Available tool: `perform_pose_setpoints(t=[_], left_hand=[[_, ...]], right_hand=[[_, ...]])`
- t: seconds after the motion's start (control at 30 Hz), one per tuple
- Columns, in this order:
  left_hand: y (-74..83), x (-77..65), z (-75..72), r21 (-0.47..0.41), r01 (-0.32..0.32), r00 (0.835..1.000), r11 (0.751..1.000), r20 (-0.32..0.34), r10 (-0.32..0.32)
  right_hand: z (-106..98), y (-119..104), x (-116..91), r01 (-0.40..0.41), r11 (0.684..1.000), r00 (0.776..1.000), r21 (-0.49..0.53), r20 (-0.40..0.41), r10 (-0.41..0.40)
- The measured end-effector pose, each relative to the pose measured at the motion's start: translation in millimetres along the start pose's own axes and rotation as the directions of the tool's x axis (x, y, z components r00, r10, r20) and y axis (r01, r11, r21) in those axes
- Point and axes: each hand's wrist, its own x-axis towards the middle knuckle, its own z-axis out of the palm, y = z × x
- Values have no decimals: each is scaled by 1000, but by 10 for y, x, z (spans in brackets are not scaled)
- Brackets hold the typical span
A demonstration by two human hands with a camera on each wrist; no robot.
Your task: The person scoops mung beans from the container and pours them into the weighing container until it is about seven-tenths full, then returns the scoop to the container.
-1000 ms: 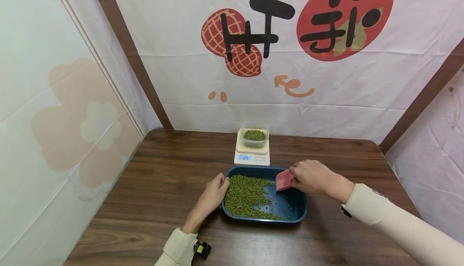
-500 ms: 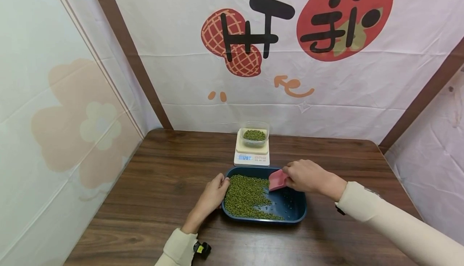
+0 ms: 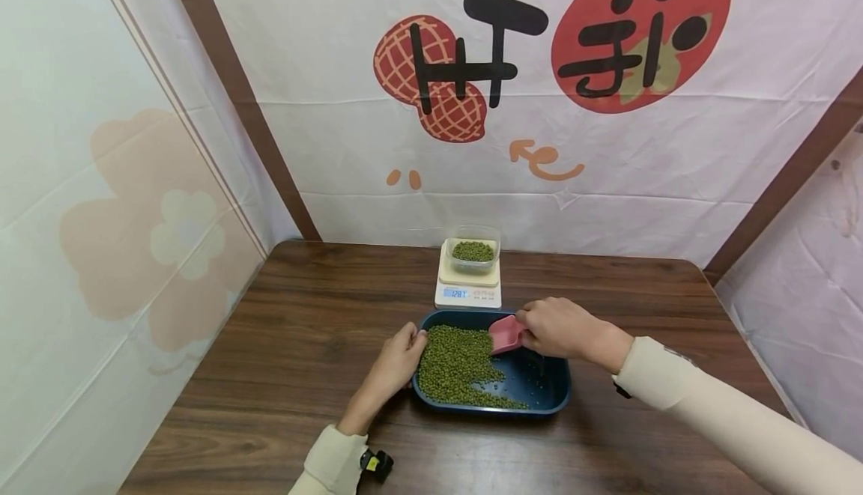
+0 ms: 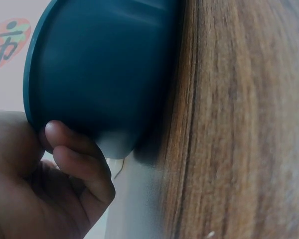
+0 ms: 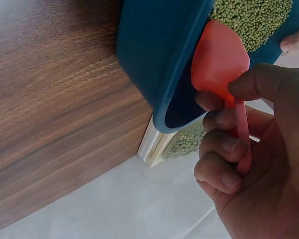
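A dark blue tray holds green mung beans, heaped toward its left side. My left hand grips the tray's left wall, with the thumb over the rim and curled fingers against the outside. In my right hand is a pink scoop, its handle wrapped by the fingers. The scoop's front edge meets the beans near the tray's far side. In the right wrist view the scoop shows its smooth pink back, tilted over the tray beside the beans.
Just behind the tray stands a white kitchen scale with a lit display. A clear plastic container on it holds some mung beans. Beneath everything is a brown wooden table, with a printed white curtain behind its far edge.
My right hand has moved left with the scoop, from the bare right part of the tray up to the beans. The left hand and the tray have stayed in place.
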Motion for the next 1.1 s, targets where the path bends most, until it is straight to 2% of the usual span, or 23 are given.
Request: perform_pose_setpoints(t=[0.53,1.1], left_hand=[[-10,6,-5,0,-2,1000,1000,0,2],[-10,2,2,-2,-5,1000,1000,-8,5]], right_hand=[[-26,-94,122,55,998,998,-32,-10,-55],[43,-213,274,75,997,997,21,13,-75]])
